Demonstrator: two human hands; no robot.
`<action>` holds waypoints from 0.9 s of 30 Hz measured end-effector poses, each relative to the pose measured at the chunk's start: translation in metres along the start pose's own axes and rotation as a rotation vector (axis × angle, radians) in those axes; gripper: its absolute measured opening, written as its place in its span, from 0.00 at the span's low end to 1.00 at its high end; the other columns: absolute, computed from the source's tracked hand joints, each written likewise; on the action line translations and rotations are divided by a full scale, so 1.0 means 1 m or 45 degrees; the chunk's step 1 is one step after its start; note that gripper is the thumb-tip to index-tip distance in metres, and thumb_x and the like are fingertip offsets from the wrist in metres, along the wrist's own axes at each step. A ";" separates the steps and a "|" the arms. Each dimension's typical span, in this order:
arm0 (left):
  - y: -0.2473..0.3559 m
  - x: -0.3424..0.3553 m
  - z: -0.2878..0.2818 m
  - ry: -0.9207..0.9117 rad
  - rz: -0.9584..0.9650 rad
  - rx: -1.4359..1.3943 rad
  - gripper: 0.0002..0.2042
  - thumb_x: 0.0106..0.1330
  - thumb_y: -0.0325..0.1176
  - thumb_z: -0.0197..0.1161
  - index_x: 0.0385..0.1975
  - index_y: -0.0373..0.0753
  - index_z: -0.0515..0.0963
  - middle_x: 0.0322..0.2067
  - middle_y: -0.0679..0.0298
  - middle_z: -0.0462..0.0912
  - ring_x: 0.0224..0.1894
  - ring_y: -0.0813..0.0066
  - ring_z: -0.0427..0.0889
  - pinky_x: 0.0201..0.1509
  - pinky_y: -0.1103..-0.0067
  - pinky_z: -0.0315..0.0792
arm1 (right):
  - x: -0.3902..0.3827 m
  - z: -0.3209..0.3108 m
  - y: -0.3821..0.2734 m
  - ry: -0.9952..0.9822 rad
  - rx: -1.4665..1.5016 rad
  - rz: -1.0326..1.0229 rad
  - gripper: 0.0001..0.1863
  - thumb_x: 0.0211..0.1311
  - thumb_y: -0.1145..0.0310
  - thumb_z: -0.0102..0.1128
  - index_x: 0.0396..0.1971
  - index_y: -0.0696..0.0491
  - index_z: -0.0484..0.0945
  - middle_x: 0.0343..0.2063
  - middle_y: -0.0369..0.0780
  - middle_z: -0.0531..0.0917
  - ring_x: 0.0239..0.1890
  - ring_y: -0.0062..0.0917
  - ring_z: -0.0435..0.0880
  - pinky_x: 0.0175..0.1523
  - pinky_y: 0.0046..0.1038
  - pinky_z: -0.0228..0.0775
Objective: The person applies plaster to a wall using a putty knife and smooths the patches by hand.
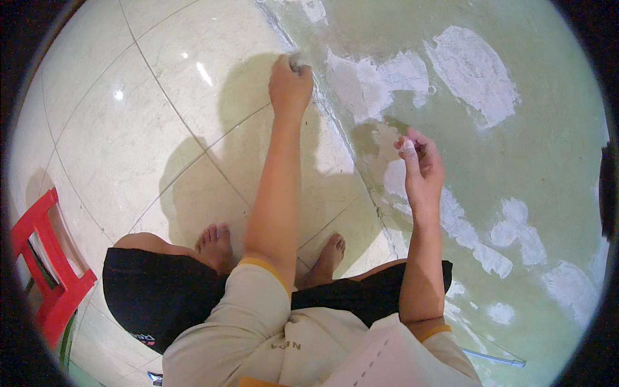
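My left hand reaches far forward and is closed around a small pale grey object, pressing it where the tiled floor meets the green wall. My right hand hovers in front of the wall with fingers loosely curled; white dust or filler coats its fingertips, and I cannot tell whether it holds anything. White filler patches are spread over the green wall. My bare feet stand on the tiles below my arms.
A red plastic stool stands at the left edge. The glossy cream tiles show my shadow. A thin pale rod lies near the wall's base at the lower right.
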State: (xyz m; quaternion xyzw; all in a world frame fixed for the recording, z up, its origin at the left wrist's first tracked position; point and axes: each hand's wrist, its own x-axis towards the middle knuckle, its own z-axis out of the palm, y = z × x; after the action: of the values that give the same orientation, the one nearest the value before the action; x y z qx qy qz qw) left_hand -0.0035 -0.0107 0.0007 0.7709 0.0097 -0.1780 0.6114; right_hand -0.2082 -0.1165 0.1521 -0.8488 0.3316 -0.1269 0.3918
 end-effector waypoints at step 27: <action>-0.002 -0.018 0.091 0.196 0.247 -0.339 0.20 0.65 0.24 0.50 0.59 0.33 0.69 0.63 0.47 0.64 0.68 0.52 0.60 0.70 0.68 0.55 | -0.017 -0.010 0.002 -0.096 0.022 0.034 0.12 0.67 0.68 0.54 0.45 0.58 0.76 0.35 0.40 0.83 0.41 0.23 0.82 0.49 0.26 0.71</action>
State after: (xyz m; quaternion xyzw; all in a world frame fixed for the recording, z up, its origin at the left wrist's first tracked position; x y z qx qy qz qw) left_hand -0.0447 -0.0926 -0.0136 0.6918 0.0055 -0.0558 0.7199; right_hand -0.2264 -0.1119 0.1575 -0.8451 0.3268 -0.0925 0.4129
